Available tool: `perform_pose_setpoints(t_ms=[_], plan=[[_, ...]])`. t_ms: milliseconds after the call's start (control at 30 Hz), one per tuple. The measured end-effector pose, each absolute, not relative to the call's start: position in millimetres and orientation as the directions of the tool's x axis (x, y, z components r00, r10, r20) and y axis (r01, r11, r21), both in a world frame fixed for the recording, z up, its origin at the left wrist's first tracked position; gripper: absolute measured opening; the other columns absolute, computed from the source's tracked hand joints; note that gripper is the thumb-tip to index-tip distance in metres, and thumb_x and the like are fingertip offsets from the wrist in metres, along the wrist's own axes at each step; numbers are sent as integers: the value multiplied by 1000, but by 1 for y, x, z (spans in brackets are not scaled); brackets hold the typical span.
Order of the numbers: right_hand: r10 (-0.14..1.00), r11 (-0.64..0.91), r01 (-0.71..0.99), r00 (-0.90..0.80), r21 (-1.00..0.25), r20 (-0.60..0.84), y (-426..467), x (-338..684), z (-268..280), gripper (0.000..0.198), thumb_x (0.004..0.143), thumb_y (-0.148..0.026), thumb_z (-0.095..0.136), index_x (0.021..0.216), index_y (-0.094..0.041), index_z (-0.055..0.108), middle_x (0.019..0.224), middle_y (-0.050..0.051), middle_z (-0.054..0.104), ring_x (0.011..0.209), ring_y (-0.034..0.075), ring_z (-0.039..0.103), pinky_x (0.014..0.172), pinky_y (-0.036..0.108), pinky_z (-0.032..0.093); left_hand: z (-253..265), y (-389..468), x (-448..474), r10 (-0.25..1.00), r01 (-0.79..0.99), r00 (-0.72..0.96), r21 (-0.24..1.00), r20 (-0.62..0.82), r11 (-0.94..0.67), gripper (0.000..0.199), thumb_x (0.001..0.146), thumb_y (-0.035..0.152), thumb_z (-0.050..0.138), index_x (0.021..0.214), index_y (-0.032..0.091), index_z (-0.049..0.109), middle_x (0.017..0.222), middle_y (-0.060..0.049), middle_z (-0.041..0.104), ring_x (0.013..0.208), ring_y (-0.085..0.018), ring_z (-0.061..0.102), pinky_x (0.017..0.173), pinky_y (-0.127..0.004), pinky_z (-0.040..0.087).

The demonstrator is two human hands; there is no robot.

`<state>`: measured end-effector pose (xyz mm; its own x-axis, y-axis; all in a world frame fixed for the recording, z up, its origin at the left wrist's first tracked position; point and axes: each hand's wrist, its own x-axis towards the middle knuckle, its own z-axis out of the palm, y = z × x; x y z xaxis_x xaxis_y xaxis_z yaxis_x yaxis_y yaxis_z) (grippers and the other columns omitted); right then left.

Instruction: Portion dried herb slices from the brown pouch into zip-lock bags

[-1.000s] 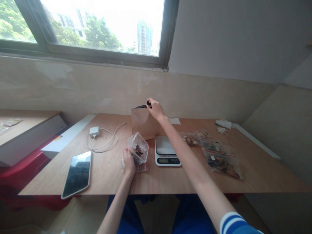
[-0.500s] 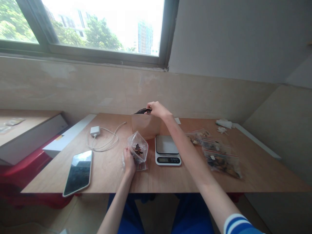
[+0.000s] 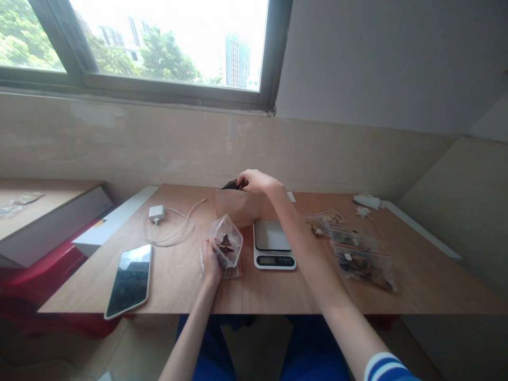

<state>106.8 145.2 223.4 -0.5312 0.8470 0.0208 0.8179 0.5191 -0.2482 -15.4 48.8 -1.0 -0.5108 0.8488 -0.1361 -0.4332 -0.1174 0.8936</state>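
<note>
A clear plastic zip bag (image 3: 235, 233) with its mouth open stands tilted in my left hand (image 3: 212, 264), whose fingers are wrapped round its left side. Dark brown dried pieces (image 3: 225, 244), like dried mushroom or fungus, lie inside it. Behind it stands a tan paper bag (image 3: 238, 207), open at the top with a dark inside. My right hand (image 3: 254, 181) reaches over its rim, fingers bent down and bunched at the opening. The fingertips are partly hidden in the bag, so what they pinch cannot be made out. A white digital scale (image 3: 273, 241) sits under my right forearm.
Several zip bags of dried pieces (image 3: 363, 264) lie right of the scale. To the left are a phone (image 3: 130, 280) and a white charger (image 3: 156, 213) with its cable. A crumpled white item (image 3: 367, 201) rests at the back right. The table's front edge is near my legs.
My right hand has lowered slightly, its fingers deeper in the paper bag's opening. The brown pieces seen at its fingertips before are out of sight. My left hand still holds the zip bag.
</note>
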Motion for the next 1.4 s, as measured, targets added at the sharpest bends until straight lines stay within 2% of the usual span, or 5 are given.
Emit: perform_pose_setpoints(t_ms=[233, 467, 667, 1100, 1400], plan=[[744, 654, 662, -478, -367, 467, 111, 105, 220, 32, 79, 1, 36, 93, -14, 61, 100, 7, 57, 90, 14, 55, 82, 26, 42, 9, 45, -13, 874, -500, -471, 852, -117, -155, 29, 74, 47, 49, 70, 18, 53, 61, -1, 63, 50, -14, 56, 49, -25, 39], [575, 672, 526, -814, -521, -80, 71, 91, 172, 25, 76, -5, 45, 90, -16, 63, 89, 3, 64, 80, 15, 59, 68, 24, 44, 8, 48, -15, 865, -573, -491, 786, -102, -233, 21, 73, 36, 54, 74, 16, 59, 64, 1, 64, 59, -12, 59, 60, -24, 45], [635, 710, 583, -772, -395, 0, 68, 75, 103, 28, 71, -17, 62, 98, -11, 58, 104, 14, 57, 102, 27, 51, 85, 37, 42, 1, 51, -17, 875, -644, -460, 735, -151, -212, 27, 72, 39, 55, 81, 15, 62, 73, -1, 66, 71, -15, 62, 70, -26, 47], [640, 677, 437, -746, -592, 182, 79, 103, 89, 24, 77, -4, 51, 94, -16, 61, 97, 5, 60, 89, 16, 56, 82, 28, 42, -2, 44, -19, 955, -722, -292, 665, -42, -191, 27, 59, 17, 50, 85, 19, 58, 78, -1, 65, 69, -14, 61, 61, -23, 45], [646, 734, 528, -737, -427, 198, 76, 109, 82, 32, 78, -5, 53, 107, -17, 62, 102, 9, 61, 98, 20, 53, 88, 32, 41, 2, 43, -17, 972, -759, -226, 638, -68, -132, 35, 57, 8, 55, 90, 18, 57, 84, -2, 65, 70, -11, 60, 63, -21, 46]])
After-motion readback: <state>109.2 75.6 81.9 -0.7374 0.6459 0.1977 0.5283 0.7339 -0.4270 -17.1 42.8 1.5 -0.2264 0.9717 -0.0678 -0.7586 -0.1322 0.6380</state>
